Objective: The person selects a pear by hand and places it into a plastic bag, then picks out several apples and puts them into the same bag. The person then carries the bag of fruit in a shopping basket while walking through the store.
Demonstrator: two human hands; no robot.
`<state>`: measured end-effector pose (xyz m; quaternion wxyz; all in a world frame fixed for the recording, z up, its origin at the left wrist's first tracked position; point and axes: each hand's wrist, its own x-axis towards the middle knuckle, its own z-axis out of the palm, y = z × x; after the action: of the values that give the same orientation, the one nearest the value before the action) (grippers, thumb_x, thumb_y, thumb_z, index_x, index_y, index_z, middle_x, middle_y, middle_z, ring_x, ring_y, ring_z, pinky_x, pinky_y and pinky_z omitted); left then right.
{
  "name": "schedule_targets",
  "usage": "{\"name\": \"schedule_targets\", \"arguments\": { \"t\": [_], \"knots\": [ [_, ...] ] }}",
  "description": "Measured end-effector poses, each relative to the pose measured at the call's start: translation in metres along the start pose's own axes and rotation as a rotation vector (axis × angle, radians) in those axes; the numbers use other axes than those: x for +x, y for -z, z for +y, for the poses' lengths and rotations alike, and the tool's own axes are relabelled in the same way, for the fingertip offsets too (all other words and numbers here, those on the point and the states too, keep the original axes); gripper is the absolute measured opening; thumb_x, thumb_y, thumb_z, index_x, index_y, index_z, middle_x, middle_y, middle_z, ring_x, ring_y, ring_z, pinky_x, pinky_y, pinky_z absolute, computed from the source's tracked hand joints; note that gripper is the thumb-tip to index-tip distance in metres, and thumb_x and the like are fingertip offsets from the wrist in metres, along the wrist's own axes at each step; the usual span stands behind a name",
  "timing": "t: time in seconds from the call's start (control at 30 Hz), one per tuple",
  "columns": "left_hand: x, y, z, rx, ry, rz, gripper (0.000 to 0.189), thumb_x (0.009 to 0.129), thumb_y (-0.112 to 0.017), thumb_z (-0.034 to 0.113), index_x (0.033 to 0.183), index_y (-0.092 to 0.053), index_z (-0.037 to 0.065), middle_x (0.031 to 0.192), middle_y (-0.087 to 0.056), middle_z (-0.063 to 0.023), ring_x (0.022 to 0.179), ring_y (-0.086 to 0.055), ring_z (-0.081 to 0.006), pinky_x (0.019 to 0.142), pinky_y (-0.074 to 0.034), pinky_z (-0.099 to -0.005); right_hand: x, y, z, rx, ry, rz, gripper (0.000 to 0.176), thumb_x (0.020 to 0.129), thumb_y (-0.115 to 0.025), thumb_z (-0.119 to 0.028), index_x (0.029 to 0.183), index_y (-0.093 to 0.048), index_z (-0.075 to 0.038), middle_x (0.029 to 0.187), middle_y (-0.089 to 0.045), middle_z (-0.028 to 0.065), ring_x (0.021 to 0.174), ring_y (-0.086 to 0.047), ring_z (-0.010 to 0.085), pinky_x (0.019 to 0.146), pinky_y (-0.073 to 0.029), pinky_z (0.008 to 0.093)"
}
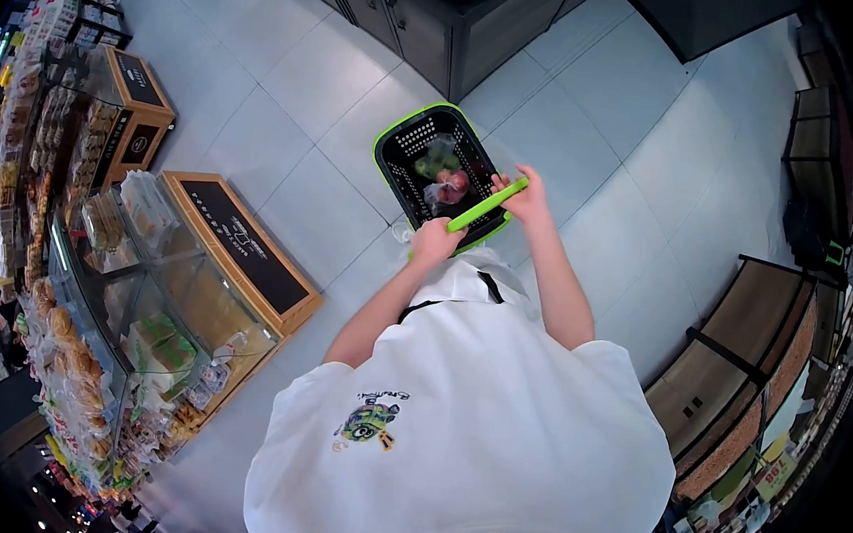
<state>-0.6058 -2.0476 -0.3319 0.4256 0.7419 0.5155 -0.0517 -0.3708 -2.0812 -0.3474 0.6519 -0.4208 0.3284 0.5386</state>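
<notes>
A black shopping basket (pixel 405 190) with a bright green rim is in front of my body, seen from above. Its green handle (pixel 488 205) slants across the near side. My left hand (pixel 436 240) is wrapped around the handle's lower left end. At the upper right end, my right hand (pixel 523 194) grips the same handle, with some fingers partly hidden. Inside the basket lies a clear plastic bag with round red produce (pixel 450 182). Beside it is a green item in clear wrap (pixel 439 155), whose kind I cannot make out.
To the left stands a wood-framed display case (pixel 238 242) with packaged bakery goods, and more shelves (pixel 107 121) rise behind it. A dark cabinet (pixel 416 15) is ahead, beyond the basket. Brown shelving (pixel 730 361) lines the right side. Pale tiles (pixel 594 179) cover the floor.
</notes>
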Motion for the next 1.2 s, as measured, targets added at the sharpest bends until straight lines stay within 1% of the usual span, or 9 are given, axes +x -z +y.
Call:
{"name": "schedule_targets", "arguments": {
  "t": [0.03,0.07,0.13,0.23,0.53,0.7,0.9,1.13,1.2],
  "knots": [
    [-0.002,0.0,0.002,0.023,-0.017,0.011,0.046,0.083,-0.071,0.056,0.098,-0.078,0.012,0.09,-0.076,-0.016,0.086,-0.073,-0.0359,0.077,-0.056,-0.0484,0.022,0.007,-0.014,0.132,-0.04,-0.016,0.03,0.085,-0.077,-0.027,0.093,-0.053,-0.011,0.086,-0.058,0.0063,0.081,-0.062,0.0197,0.082,-0.05,0.0393],
    [-0.002,0.0,0.002,0.013,-0.013,0.023,0.046,0.083,-0.071,0.056,0.098,-0.078,0.012,0.09,-0.076,-0.016,0.086,-0.073,-0.0359,0.077,-0.056,-0.0484,0.044,0.012,-0.016,0.117,-0.041,-0.023,0.03,0.085,-0.077,-0.027,0.093,-0.053,-0.011,0.086,-0.058,0.0063,0.081,-0.062,0.0197,0.082,-0.05,0.0393],
    [0.002,0.004,0.0,0.042,-0.022,0.012,0.051,0.083,-0.07,0.06,0.097,-0.077,0.012,0.089,-0.076,-0.0165,0.087,-0.073,-0.0361,0.077,-0.056,-0.0483,0.073,0.012,-0.014,0.067,0.048,0.036,0.027,0.088,-0.072,-0.023,0.088,-0.047,-0.013,0.067,-0.045,0.0002,0.056,-0.048,0.015,0.07,-0.048,0.0417],
    [0.006,0.021,-0.01,-0.001,-0.016,-0.053,0.056,0.084,-0.068,0.065,0.099,-0.077,0.012,0.089,-0.075,-0.0165,0.088,-0.073,-0.0368,0.078,-0.056,-0.0481,0.047,-0.02,0.007,-0.062,0.085,-0.014,0.028,0.088,-0.073,-0.018,0.082,-0.045,-0.012,0.065,-0.04,-0.0028,0.05,-0.036,0.0104,0.065,-0.044,0.0352],
    [0.011,0.024,-0.022,-0.053,-0.077,0.077,0.06,0.087,-0.065,0.067,0.101,-0.075,0.01,0.089,-0.075,-0.0173,0.087,-0.072,-0.0379,0.076,-0.055,-0.0488,0.055,-0.04,0.016,-0.117,0.031,-0.326,0.026,0.098,-0.062,-0.005,0.078,-0.045,-0.013,0.059,-0.034,-0.0043,0.05,-0.034,0.0088,0.061,-0.04,0.0326],
    [0.011,0.035,-0.012,-0.03,-0.081,0.092,0.063,0.087,-0.064,0.069,0.096,-0.073,0.008,0.09,-0.075,-0.0194,0.09,-0.072,-0.04,0.076,-0.056,-0.051,0.049,-0.047,0.009,-0.094,0.002,-0.376,0.028,0.099,-0.06,-0.003,0.078,-0.043,-0.013,0.059,-0.033,-0.0043,0.049,-0.033,0.0088,0.06,-0.038,0.0314],
    [0.025,0.012,-0.029,-0.047,-0.212,-0.042,0.07,0.094,-0.057,0.066,0.1,-0.071,-0.002,0.093,-0.073,-0.0263,0.091,-0.07,-0.0454,0.083,-0.054,-0.0521,0.05,-0.035,0.0,-0.152,-0.025,-0.391,0.031,0.099,-0.056,-0.002,0.075,-0.041,-0.015,0.058,-0.03,-0.0057,0.047,-0.029,0.0082,0.056,-0.035,0.0292],
    [0.06,-0.01,-0.034,-0.152,-0.236,-0.288,0.065,0.103,-0.042,0.06,0.111,-0.065,-0.001,0.108,-0.071,-0.0274,0.104,-0.067,-0.0463,0.092,-0.051,-0.0517,0.044,-0.037,-0.023,-0.237,0.011,-0.267,0.027,0.098,-0.051,-0.001,0.078,-0.039,-0.014,0.057,-0.026,-0.0056,0.047,-0.025,0.008,0.052,-0.03,0.0277],
    [0.062,-0.004,-0.033,-0.144,-0.195,-0.333,0.066,0.104,-0.039,0.059,0.123,-0.065,0.002,0.122,-0.067,-0.0295,0.115,-0.063,-0.0471,0.099,-0.049,-0.0527,0.049,-0.045,-0.021,-0.267,0.023,-0.256,0.027,0.098,-0.051,-0.001,0.078,-0.038,-0.014,0.057,-0.025,-0.0059,0.046,-0.025,0.0081,0.051,-0.03,0.0277]
  ]
}}
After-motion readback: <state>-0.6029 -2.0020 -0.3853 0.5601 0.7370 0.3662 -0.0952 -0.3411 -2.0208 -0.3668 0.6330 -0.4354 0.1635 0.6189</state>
